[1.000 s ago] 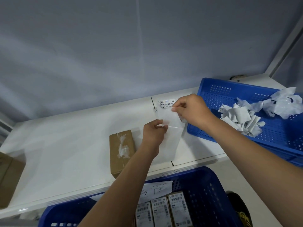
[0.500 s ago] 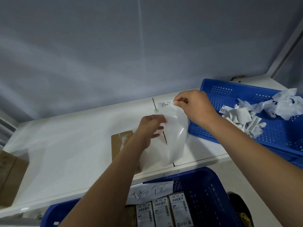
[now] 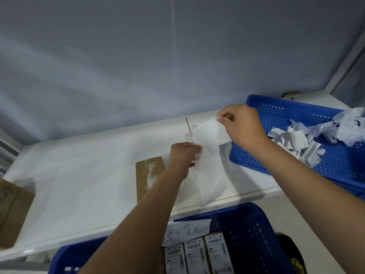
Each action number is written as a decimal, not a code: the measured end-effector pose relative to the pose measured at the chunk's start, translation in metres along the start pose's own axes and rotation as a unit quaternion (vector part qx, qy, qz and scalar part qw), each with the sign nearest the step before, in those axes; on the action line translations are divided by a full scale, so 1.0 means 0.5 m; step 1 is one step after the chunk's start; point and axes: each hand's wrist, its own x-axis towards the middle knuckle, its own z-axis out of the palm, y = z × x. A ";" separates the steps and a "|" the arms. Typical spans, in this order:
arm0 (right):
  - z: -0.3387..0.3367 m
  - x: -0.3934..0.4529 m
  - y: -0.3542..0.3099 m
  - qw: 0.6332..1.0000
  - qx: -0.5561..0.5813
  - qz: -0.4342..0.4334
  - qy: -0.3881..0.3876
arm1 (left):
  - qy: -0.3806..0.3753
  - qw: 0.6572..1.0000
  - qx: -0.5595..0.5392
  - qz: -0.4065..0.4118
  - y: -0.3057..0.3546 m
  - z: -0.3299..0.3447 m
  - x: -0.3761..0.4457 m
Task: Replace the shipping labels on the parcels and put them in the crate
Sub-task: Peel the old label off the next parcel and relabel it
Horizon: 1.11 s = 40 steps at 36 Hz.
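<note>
Pinching the new label point(image 3: 214, 129) in our right hand point(image 3: 242, 125) while our left hand point(image 3: 182, 157) grips its backing sheet point(image 3: 209, 180), we judge we are peeling, and must next press it onto the parcel point(image 3: 149, 178) on the bench point(image 3: 79, 175).

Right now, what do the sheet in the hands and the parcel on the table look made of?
Sheet: thin, glossy, translucent, creasing as it peels; probably label backing paper or film. Parcel: matte brown cardboard, with white torn-label residue on top.
</note>
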 end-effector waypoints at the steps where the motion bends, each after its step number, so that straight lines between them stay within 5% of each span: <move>1: -0.004 0.002 -0.001 1.000 -0.001 0.004 0.013 | 0.005 1.000 0.004 -0.004 -0.003 0.000 0.002; 20: -0.077 0.028 -0.011 0.973 -0.030 0.050 0.226 | 0.028 0.996 -0.032 -0.081 -0.043 0.005 0.011; 34: -0.072 -0.031 -0.021 0.984 0.011 0.108 0.141 | -0.014 0.998 -0.063 -0.022 0.029 0.022 -0.007; 40: -0.083 -0.104 -0.029 0.973 0.076 0.198 0.086 | 0.063 0.998 0.013 -0.018 -0.015 0.010 -0.041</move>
